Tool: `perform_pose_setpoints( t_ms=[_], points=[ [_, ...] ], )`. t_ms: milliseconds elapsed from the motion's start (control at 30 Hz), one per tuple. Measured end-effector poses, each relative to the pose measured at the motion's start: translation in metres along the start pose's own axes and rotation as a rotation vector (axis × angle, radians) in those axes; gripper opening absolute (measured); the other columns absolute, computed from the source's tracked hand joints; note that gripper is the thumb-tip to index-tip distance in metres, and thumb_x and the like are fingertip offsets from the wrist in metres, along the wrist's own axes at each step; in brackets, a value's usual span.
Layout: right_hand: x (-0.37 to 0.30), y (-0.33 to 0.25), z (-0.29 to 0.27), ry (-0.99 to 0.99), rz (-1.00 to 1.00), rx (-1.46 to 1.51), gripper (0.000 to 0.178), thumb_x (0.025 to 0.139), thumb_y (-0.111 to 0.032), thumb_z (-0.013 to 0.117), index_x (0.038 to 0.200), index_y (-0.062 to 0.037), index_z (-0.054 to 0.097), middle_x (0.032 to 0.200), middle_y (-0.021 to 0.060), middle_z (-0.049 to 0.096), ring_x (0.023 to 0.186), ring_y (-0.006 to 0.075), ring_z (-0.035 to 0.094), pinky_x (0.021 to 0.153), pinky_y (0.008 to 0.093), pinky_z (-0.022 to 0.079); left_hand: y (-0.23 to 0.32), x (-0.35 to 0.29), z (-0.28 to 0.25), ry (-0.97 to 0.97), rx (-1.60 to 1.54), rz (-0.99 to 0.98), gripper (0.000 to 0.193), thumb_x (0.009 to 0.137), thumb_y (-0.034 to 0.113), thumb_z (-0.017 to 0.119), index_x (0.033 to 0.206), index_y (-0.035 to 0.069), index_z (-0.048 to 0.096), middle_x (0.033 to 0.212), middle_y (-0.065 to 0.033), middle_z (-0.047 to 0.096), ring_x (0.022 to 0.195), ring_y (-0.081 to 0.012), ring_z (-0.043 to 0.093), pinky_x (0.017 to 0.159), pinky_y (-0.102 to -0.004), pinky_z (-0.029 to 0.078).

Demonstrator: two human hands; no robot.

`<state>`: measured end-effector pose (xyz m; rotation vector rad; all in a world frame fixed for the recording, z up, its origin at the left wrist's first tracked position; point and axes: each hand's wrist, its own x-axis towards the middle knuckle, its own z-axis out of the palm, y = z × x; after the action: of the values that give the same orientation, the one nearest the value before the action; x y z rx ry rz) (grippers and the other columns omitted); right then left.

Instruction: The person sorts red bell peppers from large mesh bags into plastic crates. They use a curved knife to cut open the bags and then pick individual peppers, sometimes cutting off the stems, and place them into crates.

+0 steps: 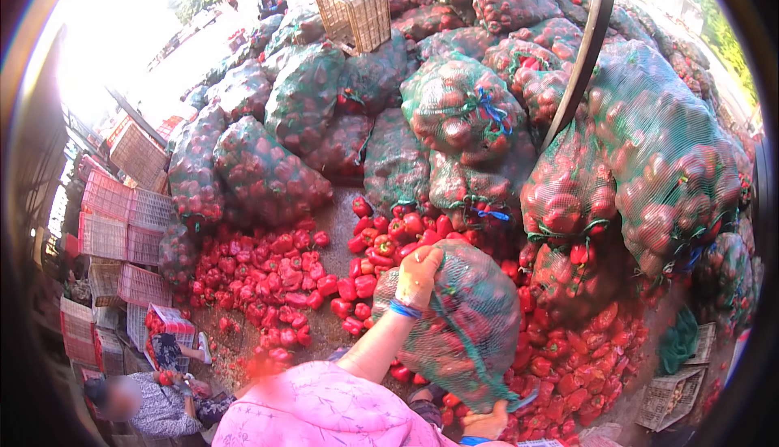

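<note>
A green mesh sack (pixel 462 317) full of red bell peppers lies tilted in front of me. My left hand (pixel 418 277), which looks thinly gloved and has blue bands at its wrist, is closed on the netting at the sack's upper left. Down at the lower edge of the view, my right hand (pixel 485 423) is closed around the sack's gathered end, where a strip of blue tie (pixel 523 402) sticks out. Loose red bell peppers (pixel 268 277) cover the ground left of the sack, and more peppers (pixel 576 366) lie to its right.
Stuffed mesh sacks (pixel 466 110) are piled high ahead, with a wicker crate (pixel 355 10) on top. A dark curved pole (pixel 586 53) rises at the right. Stacked crates (pixel 105 212) and a seated person (pixel 158 402) are at the left. Another crate (pixel 672 398) stands lower right.
</note>
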<state>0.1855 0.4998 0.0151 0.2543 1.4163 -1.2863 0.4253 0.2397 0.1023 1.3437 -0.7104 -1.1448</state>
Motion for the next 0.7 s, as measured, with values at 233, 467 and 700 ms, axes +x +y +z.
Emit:
perform_pose_setpoints(
  t_ms=[233, 467, 700],
  points=[
    [-0.054, -0.04, 0.036, -0.027, -0.01, -0.158, 0.043, 0.096, -0.052, 0.054, 0.086, -0.0097, 0.061, 0.062, 0.0022, 0.054, 0.039, 0.014, 0.039, 0.032, 0.0266, 0.025, 0.05, -0.005, -0.023, 0.197, -0.249, -0.087, 0.025, 0.092, 0.021, 0.061, 0.069, 0.013, 0.056, 0.062, 0.0075, 0.043, 0.055, -0.0054, 0.037, 0.05, -0.0255, 0.028],
    [-0.137, -0.2, 0.097, -0.12, -0.362, -0.117, 0.041, 0.094, -0.042, 0.062, 0.069, -0.0133, 0.046, 0.055, -0.0043, 0.037, 0.038, 0.008, 0.031, 0.034, 0.0249, 0.022, 0.166, -0.017, 0.049, -0.07, -0.46, 0.013, 0.017, 0.087, 0.016, 0.061, 0.072, 0.01, 0.055, 0.066, 0.001, 0.048, 0.06, -0.0113, 0.045, 0.054, -0.0304, 0.034],
    [-0.168, -0.263, 0.095, 0.104, -0.735, 0.006, 0.015, 0.094, -0.03, 0.063, 0.103, -0.018, 0.06, 0.068, -0.0022, 0.05, 0.047, 0.0082, 0.04, 0.038, 0.0232, 0.031, 0.208, -0.026, 0.111, -0.395, -0.21, 0.319, 0.024, 0.094, 0.016, 0.055, 0.072, 0.006, 0.055, 0.062, -0.0011, 0.047, 0.058, -0.0117, 0.044, 0.059, -0.0279, 0.039]
  ],
)
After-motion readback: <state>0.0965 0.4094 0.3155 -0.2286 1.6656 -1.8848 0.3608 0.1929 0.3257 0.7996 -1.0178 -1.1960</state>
